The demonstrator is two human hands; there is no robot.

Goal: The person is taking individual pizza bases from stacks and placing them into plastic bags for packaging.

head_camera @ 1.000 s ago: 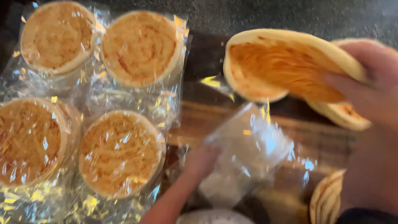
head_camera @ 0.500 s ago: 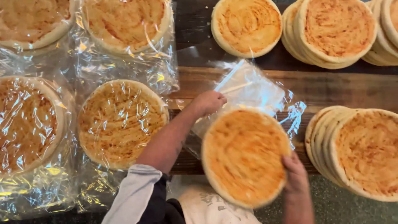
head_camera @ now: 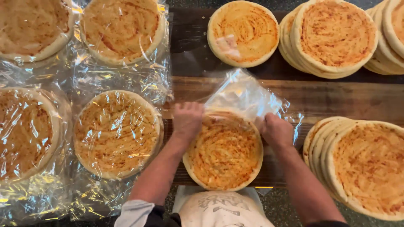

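Note:
A round flatbread (head_camera: 225,153) with orange-red sauce on top lies on the wooden board (head_camera: 336,96) in front of me. Its far edge sits inside the mouth of a clear plastic bag (head_camera: 246,94). My left hand (head_camera: 188,120) grips the bag's opening at the bread's upper left. My right hand (head_camera: 275,130) grips the opening at the bread's upper right. Both hands have the film pinched between closed fingers.
Several bagged flatbreads (head_camera: 115,132) lie in clear wrap on the left. One bare flatbread (head_camera: 244,32) lies at the top centre. Stacks of unwrapped flatbreads stand at the top right (head_camera: 336,38) and at the right (head_camera: 366,164).
The flatbread went from my raised right hand down onto the board. My left hand moved from the empty bag to its opening, and both hands now hold the bag over the bread's far edge.

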